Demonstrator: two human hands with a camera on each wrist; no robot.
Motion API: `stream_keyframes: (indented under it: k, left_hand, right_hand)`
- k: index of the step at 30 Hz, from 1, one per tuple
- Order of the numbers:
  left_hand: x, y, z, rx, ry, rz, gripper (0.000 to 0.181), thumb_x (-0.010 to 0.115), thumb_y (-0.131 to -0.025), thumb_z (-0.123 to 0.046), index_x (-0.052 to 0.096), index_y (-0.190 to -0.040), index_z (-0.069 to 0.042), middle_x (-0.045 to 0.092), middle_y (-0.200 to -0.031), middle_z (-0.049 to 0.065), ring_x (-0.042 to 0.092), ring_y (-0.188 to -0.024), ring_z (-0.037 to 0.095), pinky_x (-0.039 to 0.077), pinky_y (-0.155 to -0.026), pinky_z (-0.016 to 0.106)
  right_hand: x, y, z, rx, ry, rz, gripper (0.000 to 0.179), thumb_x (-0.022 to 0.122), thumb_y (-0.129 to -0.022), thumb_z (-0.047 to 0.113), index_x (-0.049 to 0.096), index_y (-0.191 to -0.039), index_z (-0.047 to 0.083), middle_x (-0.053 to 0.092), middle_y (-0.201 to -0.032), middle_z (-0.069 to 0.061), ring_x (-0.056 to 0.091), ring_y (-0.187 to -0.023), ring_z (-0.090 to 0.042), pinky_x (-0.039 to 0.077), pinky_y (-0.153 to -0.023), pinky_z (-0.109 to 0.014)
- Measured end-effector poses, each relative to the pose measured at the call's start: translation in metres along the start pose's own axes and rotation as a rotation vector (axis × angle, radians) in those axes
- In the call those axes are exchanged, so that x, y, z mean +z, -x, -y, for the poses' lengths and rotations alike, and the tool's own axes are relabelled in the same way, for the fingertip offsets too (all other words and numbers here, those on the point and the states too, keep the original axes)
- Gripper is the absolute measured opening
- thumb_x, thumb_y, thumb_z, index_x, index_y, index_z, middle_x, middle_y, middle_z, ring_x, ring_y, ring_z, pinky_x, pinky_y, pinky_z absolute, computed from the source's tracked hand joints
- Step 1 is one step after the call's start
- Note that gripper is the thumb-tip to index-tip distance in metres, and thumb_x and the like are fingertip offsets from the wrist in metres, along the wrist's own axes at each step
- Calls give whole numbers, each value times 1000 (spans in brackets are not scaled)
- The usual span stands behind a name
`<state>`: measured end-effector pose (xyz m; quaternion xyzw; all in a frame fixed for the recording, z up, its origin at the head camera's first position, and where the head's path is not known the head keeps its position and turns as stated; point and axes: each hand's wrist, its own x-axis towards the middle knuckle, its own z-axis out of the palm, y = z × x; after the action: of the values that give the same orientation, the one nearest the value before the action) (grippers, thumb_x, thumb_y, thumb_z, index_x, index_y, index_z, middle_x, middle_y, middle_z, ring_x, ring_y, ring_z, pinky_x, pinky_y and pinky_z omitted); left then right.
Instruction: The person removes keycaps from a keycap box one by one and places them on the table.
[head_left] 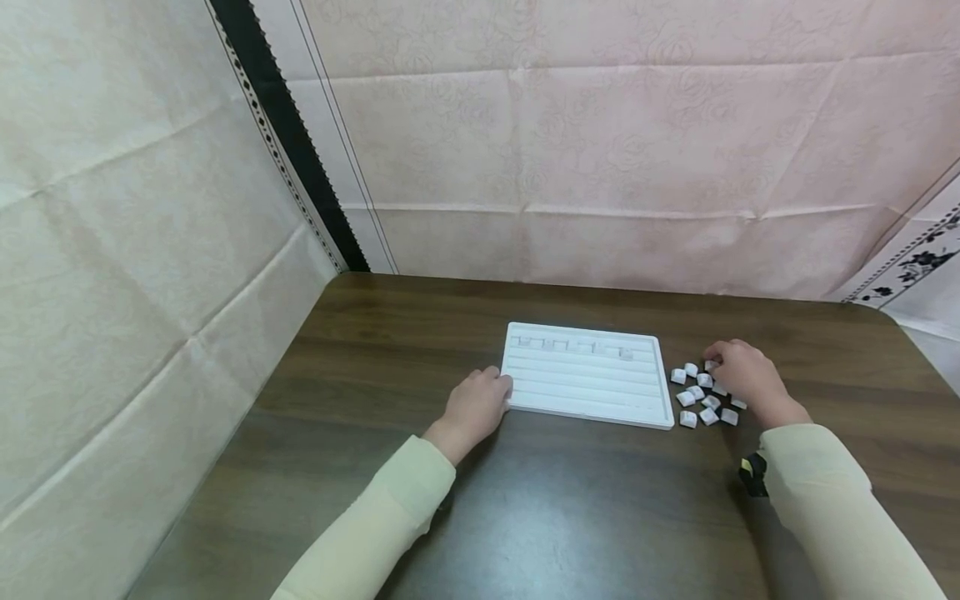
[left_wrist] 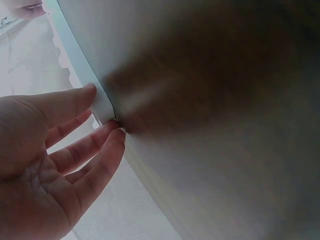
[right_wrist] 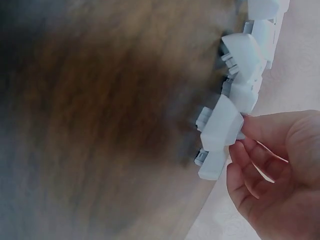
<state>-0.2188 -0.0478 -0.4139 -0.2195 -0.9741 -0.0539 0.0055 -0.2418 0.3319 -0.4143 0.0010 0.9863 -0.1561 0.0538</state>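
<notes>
A shallow white tray (head_left: 585,383) with raised horizontal ridges lies on the table, outlined marks along its top row. My left hand (head_left: 474,404) pinches its left edge, thumb on one face and fingertips near the corner in the left wrist view. To the tray's right is a loose pile of small white keycaps (head_left: 708,402); the right wrist view shows clip-like stems under several keycaps (right_wrist: 222,122). Over the pile's far side, my right hand (head_left: 748,382) pinches one keycap (head_left: 709,365) between thumb and fingertips, mostly hidden by the fingers.
The brown wooden table (head_left: 585,508) reaches out around the tray and pile. Pale patterned cloth (head_left: 600,150) hangs behind its far edge, and another cloth (head_left: 112,292) on the left. A dark band shows at the right wrist (head_left: 753,475).
</notes>
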Motion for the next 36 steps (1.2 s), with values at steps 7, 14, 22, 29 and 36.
stream_keyframes:
  k: [7, 14, 22, 29, 36]
  left_hand:
    - [0, 0, 1, -2, 2, 3, 14, 63, -88, -22, 65, -97, -13, 61, -91, 4, 53, -73, 15, 49, -66, 27]
    - [1, 0, 2, -11, 5, 17, 15, 62, -88, -23, 65, -98, -13, 61, -90, 3, 51, -73, 14, 49, -65, 26]
    - [1, 0, 2, -13, 4, 10, 14, 63, -87, -23, 65, -97, -13, 61, -90, 4, 52, -72, 14, 49, -64, 27]
    - [0, 0, 0, -9, -1, 8, 14, 63, -87, -23, 65, -97, -13, 61, -91, 4, 52, -73, 15, 49, -64, 26]
    - [-1, 0, -1, -10, 1, 10, 15, 63, -87, -23, 65, -98, -13, 62, -92, 5, 52, -73, 15, 49, -65, 26]
  right_hand:
    - [-4, 2, 1, -13, -13, -1, 34, 42, -87, 4, 54, -115, -11, 51, -114, -32, 49, -103, -46, 41, -81, -58]
    - [-7, 1, 15, -18, -50, -84, 33, 46, -92, 12, 50, -119, -7, 49, -117, -30, 47, -105, -45, 39, -84, -59]
    - [-8, -3, 43, -65, -59, -119, 34, 47, -92, 14, 50, -120, -5, 49, -117, -27, 47, -105, -42, 40, -83, -56]
    - [-3, -12, 62, -76, -61, -78, 32, 50, -92, 13, 52, -119, -4, 51, -116, -24, 50, -106, -38, 42, -85, -53]
    - [6, -20, 77, -109, -55, -3, 32, 51, -91, 13, 54, -120, -1, 53, -119, -23, 49, -107, -37, 40, -88, -55]
